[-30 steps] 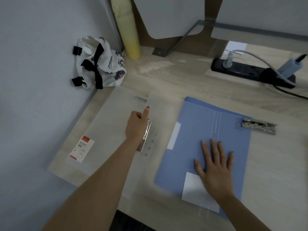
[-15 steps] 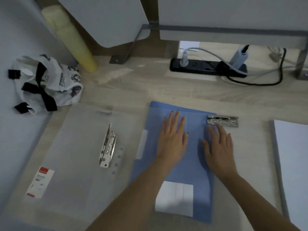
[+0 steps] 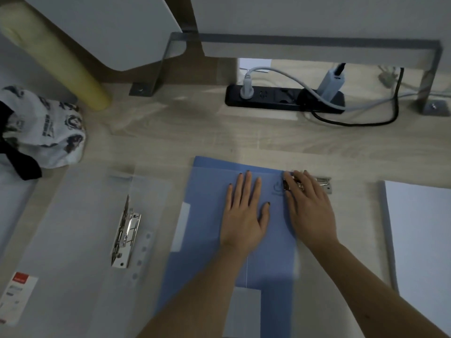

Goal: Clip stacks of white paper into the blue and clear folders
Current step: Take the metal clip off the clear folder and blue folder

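Note:
The blue folder [image 3: 210, 215] lies shut in the middle of the desk. My left hand [image 3: 244, 211] rests flat on its cover, fingers spread. My right hand [image 3: 310, 206] lies at the folder's right edge, its fingertips over the metal clip [image 3: 323, 182] that sticks out there. The clear folder [image 3: 73, 228] lies open to the left with its metal lever clip [image 3: 125, 230] raised in its middle. A stack of white paper [image 3: 419, 240] lies at the right edge of the desk.
A black power strip [image 3: 280, 97] with plugs and cables sits at the back. A printed white bag [image 3: 41, 132] and a yellow roll [image 3: 56, 59] stand at the back left. A red-and-white label [image 3: 17, 291] is on the clear folder's near left corner.
My left hand left the clear folder's clip and came to rest on the blue folder. My right hand slid up to the blue folder's metal clip. The view swung right, showing the paper stack.

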{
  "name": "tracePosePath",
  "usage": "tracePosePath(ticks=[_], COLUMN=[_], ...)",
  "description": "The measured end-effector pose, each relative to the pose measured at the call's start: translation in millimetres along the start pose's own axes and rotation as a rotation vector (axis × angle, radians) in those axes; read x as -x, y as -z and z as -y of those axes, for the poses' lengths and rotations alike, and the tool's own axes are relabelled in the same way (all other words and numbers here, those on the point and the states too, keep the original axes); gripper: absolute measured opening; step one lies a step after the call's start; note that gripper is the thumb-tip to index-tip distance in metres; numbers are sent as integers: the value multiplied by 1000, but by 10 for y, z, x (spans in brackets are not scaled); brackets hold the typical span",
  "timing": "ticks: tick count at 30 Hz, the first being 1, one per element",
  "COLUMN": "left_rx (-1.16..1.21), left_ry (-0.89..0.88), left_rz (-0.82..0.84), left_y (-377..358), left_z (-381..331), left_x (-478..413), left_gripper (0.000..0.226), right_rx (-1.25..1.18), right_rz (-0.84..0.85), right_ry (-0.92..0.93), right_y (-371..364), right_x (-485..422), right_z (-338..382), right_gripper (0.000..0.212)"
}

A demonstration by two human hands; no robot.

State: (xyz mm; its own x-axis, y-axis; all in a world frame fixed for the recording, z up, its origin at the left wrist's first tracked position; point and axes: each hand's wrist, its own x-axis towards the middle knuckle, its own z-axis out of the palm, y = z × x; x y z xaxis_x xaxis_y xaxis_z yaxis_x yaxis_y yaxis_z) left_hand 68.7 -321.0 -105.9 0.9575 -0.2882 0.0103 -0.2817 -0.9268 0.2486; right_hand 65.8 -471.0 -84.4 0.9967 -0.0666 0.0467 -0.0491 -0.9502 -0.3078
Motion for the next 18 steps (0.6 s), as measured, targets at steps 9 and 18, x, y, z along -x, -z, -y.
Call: tracePosePath(ticks=[9,18], left_rx=[8,63], left_ry=[21,18], left_rz=[18,-2], left_y=[22,41], left_z=[9,5], left_x=[-10,-22], left_gripper=[56,54], right_rx=[-80,-634], right_rz=[-69,-227], right_ry=[-16,-574], right_y=[24,466], right_x=[-25,-206], right_z=[22,-363], right_gripper=[36,14])
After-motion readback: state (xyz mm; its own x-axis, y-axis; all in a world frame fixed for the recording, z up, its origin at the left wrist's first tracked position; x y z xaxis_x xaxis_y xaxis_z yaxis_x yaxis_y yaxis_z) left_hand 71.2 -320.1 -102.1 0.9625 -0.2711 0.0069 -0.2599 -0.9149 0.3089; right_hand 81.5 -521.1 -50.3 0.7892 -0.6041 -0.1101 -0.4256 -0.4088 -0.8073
